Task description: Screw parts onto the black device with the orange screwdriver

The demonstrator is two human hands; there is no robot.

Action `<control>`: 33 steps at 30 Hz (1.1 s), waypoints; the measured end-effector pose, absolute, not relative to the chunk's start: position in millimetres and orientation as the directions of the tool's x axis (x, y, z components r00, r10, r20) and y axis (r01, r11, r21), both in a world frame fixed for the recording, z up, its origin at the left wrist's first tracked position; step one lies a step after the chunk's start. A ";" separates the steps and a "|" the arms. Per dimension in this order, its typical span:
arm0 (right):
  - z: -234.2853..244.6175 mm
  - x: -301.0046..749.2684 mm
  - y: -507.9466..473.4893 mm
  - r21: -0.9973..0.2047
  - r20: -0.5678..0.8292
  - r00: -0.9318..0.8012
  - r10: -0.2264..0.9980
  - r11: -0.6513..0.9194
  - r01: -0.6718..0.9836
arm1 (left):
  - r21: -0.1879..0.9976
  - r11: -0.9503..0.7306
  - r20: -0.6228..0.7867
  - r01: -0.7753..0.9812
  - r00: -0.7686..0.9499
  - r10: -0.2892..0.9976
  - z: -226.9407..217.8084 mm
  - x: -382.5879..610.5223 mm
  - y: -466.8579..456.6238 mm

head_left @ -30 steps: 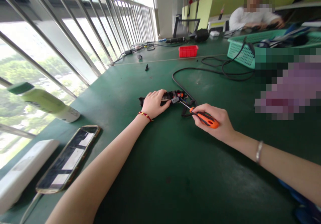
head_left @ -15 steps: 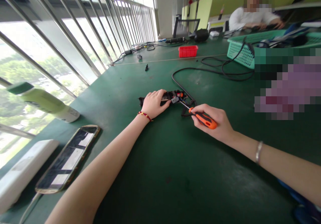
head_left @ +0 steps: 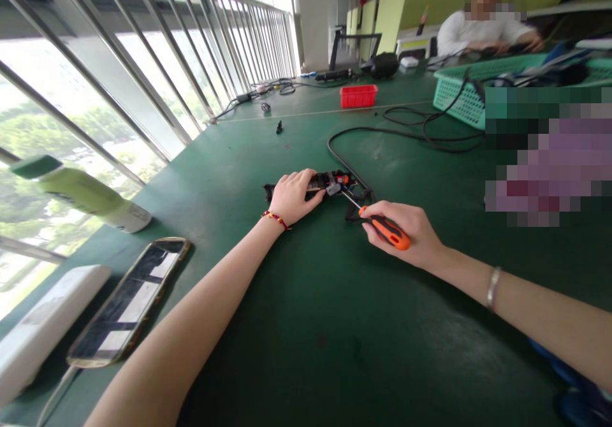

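Plainly, the relation I steer by on my feed is the slant of the screwdriver (head_left: 392,232) against the lie of the opened black device (head_left: 326,181). The device rests on the green tabletop (head_left: 296,306) near the middle of the frame, its long axis running almost level, left to right. The screwdriver comes at its right end from the lower right, shaft pointing up and left, so the two axes cross at a slant.

My left hand (head_left: 291,196) is the nearer one: it lies over the device's left part, fingers across the top and thumb along the near edge, clasping it. My right hand (head_left: 406,232) sits apart from the device, right of centre, thumb and fingers wrapped around the orange-and-black handle; only the shaft bridges that gap. The tip ends by a small grey piece (head_left: 333,188); I cannot tell whether it touches. Just beyond, a black cable (head_left: 342,154) curves past the right end.
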State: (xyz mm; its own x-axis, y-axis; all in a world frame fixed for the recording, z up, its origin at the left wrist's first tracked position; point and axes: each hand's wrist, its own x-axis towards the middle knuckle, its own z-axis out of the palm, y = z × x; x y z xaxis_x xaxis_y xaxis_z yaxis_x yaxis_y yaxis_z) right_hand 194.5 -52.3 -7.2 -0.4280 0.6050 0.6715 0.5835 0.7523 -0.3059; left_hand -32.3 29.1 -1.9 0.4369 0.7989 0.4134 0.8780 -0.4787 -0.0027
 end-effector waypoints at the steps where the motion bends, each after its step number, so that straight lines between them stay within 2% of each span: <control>1: -7.4 194.5 -52.3 -0.305 0.670 -0.430 0.605 0.753 0.584 | -0.004 -0.477 0.414 0.879 0.436 0.799 -1.8 -32.2 29.0; 21: -7.4 193.4 -51.3 -0.199 0.645 -0.547 0.534 0.808 0.554 | -0.006 -0.484 0.425 0.875 0.441 0.790 -2.4 -32.0 29.6; 33: -9.6 193.6 -49.9 -0.192 0.628 -0.573 0.526 0.819 0.541 | -0.021 -0.491 0.443 0.871 0.448 0.776 -4.6 -32.5 31.2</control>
State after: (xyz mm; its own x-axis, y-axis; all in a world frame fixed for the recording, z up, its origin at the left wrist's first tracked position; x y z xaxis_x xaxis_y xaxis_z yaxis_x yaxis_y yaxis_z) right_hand 193.6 -49.9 -9.6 -0.5732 0.5259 0.6284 0.5411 0.8188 -0.1917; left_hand -32.5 31.2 -4.6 0.4480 0.7763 0.4434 0.8711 -0.4907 -0.0209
